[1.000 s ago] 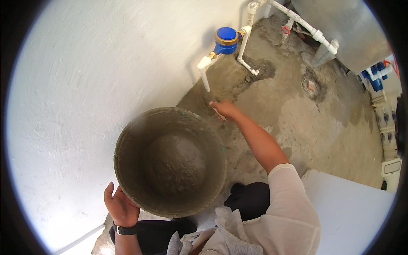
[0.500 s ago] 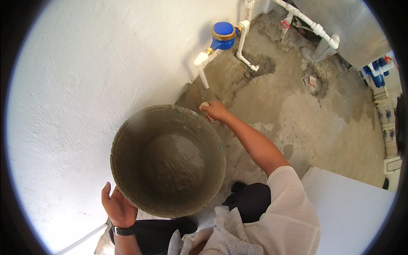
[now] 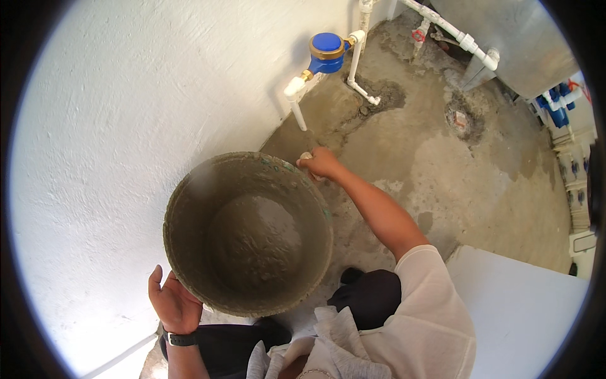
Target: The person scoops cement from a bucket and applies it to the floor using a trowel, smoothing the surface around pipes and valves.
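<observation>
The right hand (image 3: 320,164) is closed around a small pale object (image 3: 307,156), mostly covered by the fingers; its type cannot be determined. This hand is positioned above the concrete floor (image 3: 442,208), just beyond the far right rim of the bucket and below the open end of a white pipe (image 3: 298,115).

The left hand (image 3: 178,306) is unclenched, palm up, thumb spread clear of the rim. Its fingers pass partly behind the near left side of the bucket; whether they bear on it cannot be told. A dark wristwatch (image 3: 181,339) is fitted at the left wrist.

The round bucket (image 3: 192,227) stands in front of the person, between the two hands and beside the white wall (image 3: 113,126). Its inside is coated with grey mortar, green patches show near the rim, and wet mortar (image 3: 255,230) covers the bottom.

Beyond the bucket, a blue water meter (image 3: 327,54) with a brass ring is connected to the pipe. Farther right are a red-handled valve (image 3: 418,36) and a metal tank (image 3: 511,31). A white panel (image 3: 517,309) lies at lower right.
</observation>
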Demonstrator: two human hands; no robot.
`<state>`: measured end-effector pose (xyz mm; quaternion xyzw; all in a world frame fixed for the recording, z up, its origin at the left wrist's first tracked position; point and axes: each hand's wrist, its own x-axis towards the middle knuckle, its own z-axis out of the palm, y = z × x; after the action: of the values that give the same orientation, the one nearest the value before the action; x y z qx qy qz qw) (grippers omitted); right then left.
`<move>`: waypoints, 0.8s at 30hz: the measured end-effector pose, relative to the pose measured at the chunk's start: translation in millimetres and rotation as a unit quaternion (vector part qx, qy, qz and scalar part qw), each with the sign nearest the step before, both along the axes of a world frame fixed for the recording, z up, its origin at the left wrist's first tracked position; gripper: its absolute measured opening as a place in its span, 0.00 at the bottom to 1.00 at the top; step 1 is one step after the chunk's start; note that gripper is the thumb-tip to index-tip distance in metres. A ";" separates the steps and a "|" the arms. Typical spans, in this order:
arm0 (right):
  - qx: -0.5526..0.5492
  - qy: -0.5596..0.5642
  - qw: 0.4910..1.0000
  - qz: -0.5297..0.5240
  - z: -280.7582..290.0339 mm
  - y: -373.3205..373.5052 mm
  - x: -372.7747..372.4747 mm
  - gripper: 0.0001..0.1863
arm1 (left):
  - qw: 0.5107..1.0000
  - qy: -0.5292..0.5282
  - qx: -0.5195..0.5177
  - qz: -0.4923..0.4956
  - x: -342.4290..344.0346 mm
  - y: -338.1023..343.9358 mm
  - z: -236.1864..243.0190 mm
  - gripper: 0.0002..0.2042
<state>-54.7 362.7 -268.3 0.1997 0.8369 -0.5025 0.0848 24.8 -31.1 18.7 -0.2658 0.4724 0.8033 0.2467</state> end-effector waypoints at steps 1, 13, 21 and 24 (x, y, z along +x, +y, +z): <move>-0.051 -0.002 0.998 -0.022 -3.8 0.2 -2.5 0.24 | 1.000 0.000 0.002 0.002 -0.1 0.2 0.0 0.30; -0.108 -0.047 0.992 -0.034 -5.1 3.0 -1.2 0.26 | 1.000 0.005 0.008 -0.006 1.3 1.9 2.0 0.30; -0.185 -0.068 0.978 -0.071 -0.8 -5.5 -9.5 0.25 | 1.000 -0.001 0.008 0.004 2.2 -4.3 -1.4 0.30; -0.155 -0.020 0.982 -0.110 -3.3 -5.5 -13.3 0.24 | 1.000 0.005 0.014 -0.002 2.5 -6.7 -1.3 0.30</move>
<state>-68.0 357.2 -271.6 0.2846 0.7200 -0.6283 0.0758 27.4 -37.8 17.3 -0.2574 0.4631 0.8106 0.2491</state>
